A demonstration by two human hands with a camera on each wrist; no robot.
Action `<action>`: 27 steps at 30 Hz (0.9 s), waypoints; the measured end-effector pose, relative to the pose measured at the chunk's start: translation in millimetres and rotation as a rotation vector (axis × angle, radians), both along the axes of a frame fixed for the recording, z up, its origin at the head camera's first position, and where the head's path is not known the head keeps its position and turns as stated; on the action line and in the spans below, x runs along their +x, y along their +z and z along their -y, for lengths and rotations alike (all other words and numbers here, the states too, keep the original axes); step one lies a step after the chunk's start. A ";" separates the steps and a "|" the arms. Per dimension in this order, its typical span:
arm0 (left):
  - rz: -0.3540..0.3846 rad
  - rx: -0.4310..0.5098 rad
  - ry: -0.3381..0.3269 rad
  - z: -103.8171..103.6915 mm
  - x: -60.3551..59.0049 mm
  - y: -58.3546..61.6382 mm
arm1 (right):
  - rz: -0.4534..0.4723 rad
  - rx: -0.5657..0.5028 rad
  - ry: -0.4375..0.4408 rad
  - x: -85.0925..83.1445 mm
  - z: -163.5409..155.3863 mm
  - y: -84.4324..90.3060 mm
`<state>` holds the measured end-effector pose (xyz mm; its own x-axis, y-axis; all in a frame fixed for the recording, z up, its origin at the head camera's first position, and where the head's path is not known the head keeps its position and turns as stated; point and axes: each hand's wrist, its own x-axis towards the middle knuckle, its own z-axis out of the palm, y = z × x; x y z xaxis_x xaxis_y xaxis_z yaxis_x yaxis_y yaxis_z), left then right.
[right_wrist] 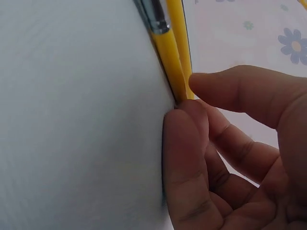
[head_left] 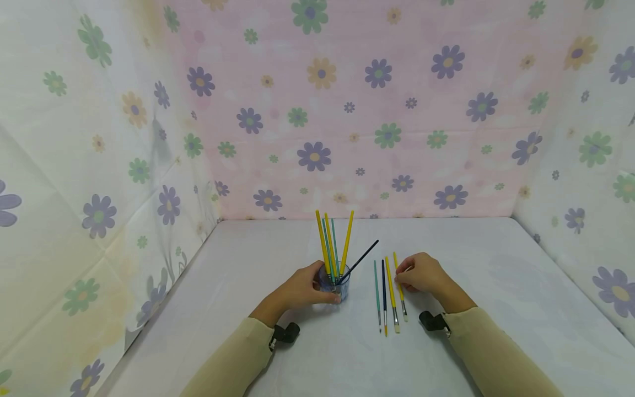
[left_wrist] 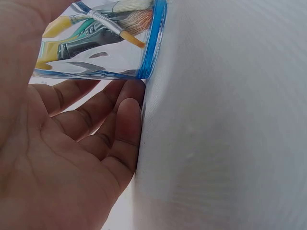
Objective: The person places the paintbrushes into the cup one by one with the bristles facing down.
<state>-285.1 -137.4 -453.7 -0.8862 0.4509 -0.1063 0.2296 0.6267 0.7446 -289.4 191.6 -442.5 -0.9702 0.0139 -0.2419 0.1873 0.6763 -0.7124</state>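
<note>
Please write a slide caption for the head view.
Left hand holds a clear cup of paintbrushes; right hand pinches the rightmost brush of four on the table.

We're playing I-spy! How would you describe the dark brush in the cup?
On the white table, find the clear cup held by the left hand. Inside, the dark brush leans farthest right; the rest have yellow or green handles.

Lower centre here, brushes [head_left: 323, 242] stand in a cup [head_left: 344, 291] on the table [head_left: 496, 275]; just right, four more brushes [head_left: 390, 281] lie, the outermost apparently against the right hand [head_left: 423, 274].
</note>
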 end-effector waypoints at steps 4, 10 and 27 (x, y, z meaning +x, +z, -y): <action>-0.003 -0.007 0.001 0.1 -0.9 -0.3 | -0.003 0.036 -0.008 0.2 -2.7 0.4; -0.006 -0.010 -0.002 -0.2 -1.4 -0.2 | 0.037 0.043 -0.041 -1.0 -8.3 1.3; -0.007 -0.015 0.002 0.0 -0.7 -0.4 | 0.042 0.102 -0.054 -0.9 -7.3 3.3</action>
<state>-285.9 -137.3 -454.1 -0.8878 0.4478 -0.1063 0.2339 0.6379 0.7337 -290.3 198.9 -439.2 -0.9563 0.0923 -0.2773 0.2537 0.7331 -0.6311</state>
